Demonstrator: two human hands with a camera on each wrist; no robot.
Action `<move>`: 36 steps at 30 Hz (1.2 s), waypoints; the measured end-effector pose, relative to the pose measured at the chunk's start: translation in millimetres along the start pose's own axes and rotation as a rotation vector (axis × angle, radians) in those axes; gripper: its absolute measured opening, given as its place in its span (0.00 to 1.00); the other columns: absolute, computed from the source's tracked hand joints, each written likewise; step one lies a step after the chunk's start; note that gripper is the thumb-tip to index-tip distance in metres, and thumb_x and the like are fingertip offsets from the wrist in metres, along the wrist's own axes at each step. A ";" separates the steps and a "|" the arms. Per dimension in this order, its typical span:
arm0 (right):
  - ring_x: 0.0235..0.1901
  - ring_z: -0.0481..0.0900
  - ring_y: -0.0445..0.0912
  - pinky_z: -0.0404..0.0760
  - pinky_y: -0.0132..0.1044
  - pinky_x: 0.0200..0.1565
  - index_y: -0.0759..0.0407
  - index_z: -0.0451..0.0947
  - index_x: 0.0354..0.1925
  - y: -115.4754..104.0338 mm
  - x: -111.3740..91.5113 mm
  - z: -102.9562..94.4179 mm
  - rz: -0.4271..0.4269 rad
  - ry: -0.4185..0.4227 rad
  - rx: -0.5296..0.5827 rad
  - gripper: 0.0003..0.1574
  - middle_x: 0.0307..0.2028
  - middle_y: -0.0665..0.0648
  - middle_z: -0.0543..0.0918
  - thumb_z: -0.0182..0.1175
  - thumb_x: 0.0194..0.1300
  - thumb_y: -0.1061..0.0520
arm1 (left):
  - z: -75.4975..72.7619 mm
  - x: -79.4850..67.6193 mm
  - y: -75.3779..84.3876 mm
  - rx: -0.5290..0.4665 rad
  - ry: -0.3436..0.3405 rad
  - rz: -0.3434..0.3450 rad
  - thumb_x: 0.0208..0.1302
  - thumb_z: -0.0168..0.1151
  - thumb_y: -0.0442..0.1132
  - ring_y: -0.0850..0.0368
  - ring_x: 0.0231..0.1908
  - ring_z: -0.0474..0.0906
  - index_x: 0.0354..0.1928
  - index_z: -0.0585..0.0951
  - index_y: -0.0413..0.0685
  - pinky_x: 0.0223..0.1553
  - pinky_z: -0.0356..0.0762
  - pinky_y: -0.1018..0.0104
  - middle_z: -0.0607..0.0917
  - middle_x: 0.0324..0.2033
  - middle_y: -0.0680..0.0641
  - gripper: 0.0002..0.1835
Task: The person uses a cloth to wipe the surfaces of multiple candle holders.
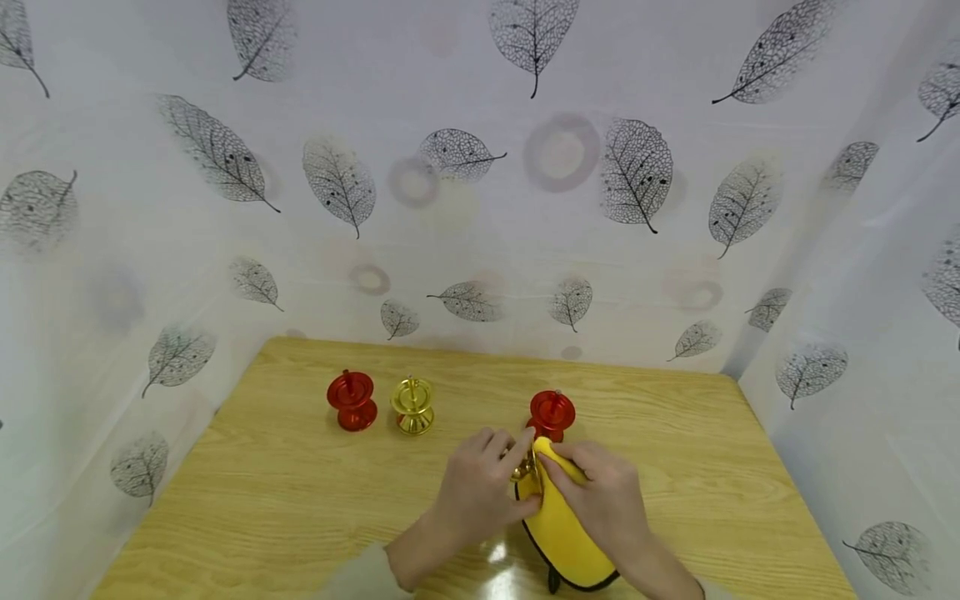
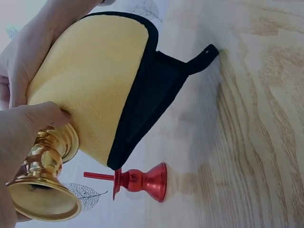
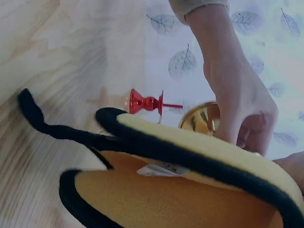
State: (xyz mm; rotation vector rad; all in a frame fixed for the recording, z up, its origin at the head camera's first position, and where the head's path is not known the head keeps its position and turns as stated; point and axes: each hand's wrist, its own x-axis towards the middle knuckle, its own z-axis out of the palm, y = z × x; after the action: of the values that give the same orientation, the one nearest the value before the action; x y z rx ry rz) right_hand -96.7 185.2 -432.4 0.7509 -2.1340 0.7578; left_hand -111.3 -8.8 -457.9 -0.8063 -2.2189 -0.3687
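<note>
In front of me, my left hand (image 1: 480, 483) grips a gold candle holder (image 2: 43, 164), tilted with its hollow base toward the left wrist camera. My right hand (image 1: 603, 496) pinches a folded yellow cloth (image 1: 566, 533) with black edging and a black hanging loop (image 2: 204, 59). The cloth lies against the holder's plate end, and its lower part hangs down. A small white label (image 3: 163, 170) shows inside the fold. Part of the holder is covered by fingers and cloth.
A red candle holder (image 1: 552, 412) stands upright just behind the hands. Farther left on the wooden table (image 1: 300, 500) stand another red candle holder (image 1: 352, 402) and a gold one (image 1: 412, 407). Leaf-patterned white curtains (image 1: 480, 233) close in the back and sides.
</note>
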 end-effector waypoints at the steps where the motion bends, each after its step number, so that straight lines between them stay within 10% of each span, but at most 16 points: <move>1: 0.27 0.90 0.45 0.86 0.23 0.34 0.63 0.90 0.34 -1.8 0.2 1.6 0.007 -0.014 -0.003 0.18 0.30 0.55 0.92 0.83 0.42 0.69 | 0.0 -0.3 0.2 0.006 -0.001 0.000 0.36 0.85 0.64 0.61 0.32 0.80 0.56 0.89 0.49 0.34 0.83 0.74 0.85 0.31 0.55 0.43; 6: 0.29 0.91 0.45 0.85 0.21 0.35 0.63 0.90 0.39 -6.6 -1.3 4.5 0.003 -0.068 0.066 0.20 0.33 0.55 0.93 0.81 0.44 0.70 | -2.6 -1.7 -3.2 -0.074 -0.015 -0.063 0.34 0.87 0.61 0.64 0.31 0.75 0.58 0.88 0.49 0.30 0.75 0.80 0.84 0.31 0.56 0.44; 13: 0.31 0.91 0.46 0.84 0.19 0.35 0.64 0.90 0.45 3.8 -5.2 2.6 -0.125 -0.103 0.213 0.16 0.38 0.59 0.93 0.63 0.75 0.53 | -13.1 0.7 -11.2 -0.332 -0.089 -0.232 0.36 0.89 0.55 0.66 0.31 0.73 0.59 0.87 0.44 0.30 0.72 0.85 0.85 0.32 0.54 0.44; 20: 0.35 0.92 0.53 0.87 0.23 0.46 0.65 0.91 0.45 19.2 -9.2 2.4 -0.167 -0.108 0.256 0.22 0.39 0.61 0.93 0.57 0.78 0.50 | -23.4 4.1 -15.0 -0.564 -0.172 -0.395 0.38 0.88 0.53 0.69 0.33 0.73 0.61 0.86 0.43 0.33 0.76 0.79 0.88 0.36 0.52 0.43; 30: 0.32 0.91 0.45 0.84 0.18 0.36 0.64 0.90 0.44 12.4 -10.2 0.5 -0.087 -0.141 0.338 0.08 0.38 0.61 0.93 0.70 0.68 0.61 | -17.2 4.2 -8.8 -0.306 -0.044 -0.154 0.34 0.90 0.57 0.68 0.29 0.69 0.59 0.87 0.45 0.30 0.66 0.87 0.82 0.30 0.55 0.45; 36: 0.35 0.93 0.47 0.87 0.22 0.42 0.60 0.90 0.40 3.5 -9.5 0.2 0.009 -0.127 0.279 0.19 0.36 0.57 0.94 0.77 0.50 0.74 | -8.5 2.4 -4.2 -0.145 0.039 -0.056 0.32 0.89 0.60 0.65 0.29 0.73 0.57 0.87 0.47 0.28 0.66 0.85 0.82 0.30 0.56 0.45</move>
State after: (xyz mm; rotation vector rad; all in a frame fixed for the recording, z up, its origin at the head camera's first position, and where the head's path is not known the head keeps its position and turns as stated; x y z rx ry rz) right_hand -94.0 189.9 -440.9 0.9578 -2.1695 1.0519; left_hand -110.6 -15.0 -450.4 -0.8071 -2.2004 -0.5734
